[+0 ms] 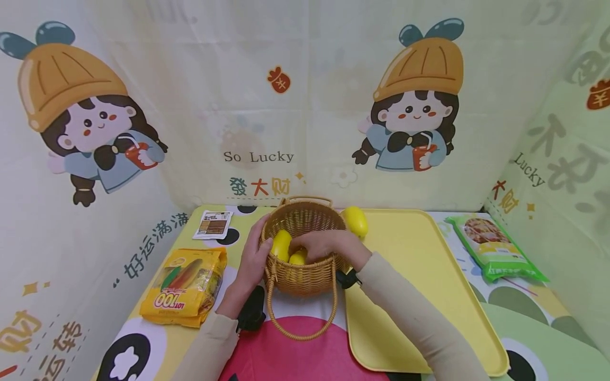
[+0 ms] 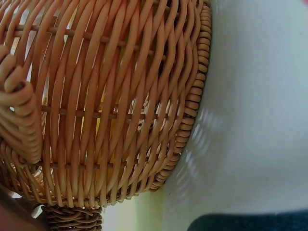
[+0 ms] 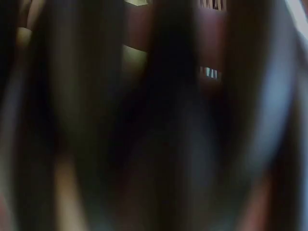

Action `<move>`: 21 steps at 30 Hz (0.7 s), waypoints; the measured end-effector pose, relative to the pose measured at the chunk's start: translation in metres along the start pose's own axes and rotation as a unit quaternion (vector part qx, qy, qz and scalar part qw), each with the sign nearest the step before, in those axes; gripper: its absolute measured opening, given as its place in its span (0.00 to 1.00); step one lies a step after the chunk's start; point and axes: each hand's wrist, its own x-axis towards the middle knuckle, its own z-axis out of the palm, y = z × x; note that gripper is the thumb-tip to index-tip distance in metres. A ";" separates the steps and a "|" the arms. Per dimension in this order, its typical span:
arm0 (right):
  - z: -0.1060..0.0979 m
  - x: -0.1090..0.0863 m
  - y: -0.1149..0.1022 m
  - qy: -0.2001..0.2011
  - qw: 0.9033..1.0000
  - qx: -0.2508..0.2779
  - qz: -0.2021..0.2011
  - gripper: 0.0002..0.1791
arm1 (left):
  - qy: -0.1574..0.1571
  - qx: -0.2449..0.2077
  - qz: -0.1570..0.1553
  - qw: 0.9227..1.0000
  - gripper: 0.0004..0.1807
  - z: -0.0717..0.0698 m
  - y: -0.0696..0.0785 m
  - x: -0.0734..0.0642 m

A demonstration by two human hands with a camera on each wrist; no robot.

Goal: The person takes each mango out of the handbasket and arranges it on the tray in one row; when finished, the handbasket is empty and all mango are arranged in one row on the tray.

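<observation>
A wicker basket (image 1: 305, 278) with two loop handles stands at the middle of the table; its weave (image 2: 120, 96) fills most of the left wrist view. My left hand (image 1: 252, 254) grips its left side, thumb at the rim. Inside, one smooth yellow fruit (image 1: 281, 244) leans against the left wall. My right hand (image 1: 321, 244) reaches over the right rim into the basket, its thumb and fingers around a second yellow fruit (image 1: 298, 257), partly hidden. In the right wrist view, blurred dark weave covers nearly everything.
Right of the basket lies a yellow tray (image 1: 405, 296), with another yellow fruit (image 1: 355, 221) at its far left corner. A yellow snack bag (image 1: 186, 288) and a small white packet (image 1: 213, 225) lie to the left. At far right is a green food bag (image 1: 495, 247).
</observation>
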 end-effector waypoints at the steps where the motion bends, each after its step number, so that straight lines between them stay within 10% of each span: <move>1: 0.000 0.000 0.000 -0.001 1.000 0.002 0.000 0.28 | 0.001 0.000 0.000 1.000 0.32 0.001 -0.006 0.001; 9: 0.002 0.004 0.002 0.005 1.000 -0.007 -0.013 0.28 | 0.011 -0.012 0.014 1.000 0.32 0.005 -0.027 0.005; 21: 0.002 0.006 0.002 -0.007 0.999 0.014 -0.051 0.24 | -0.002 -0.018 0.008 1.000 0.32 0.000 -0.003 0.001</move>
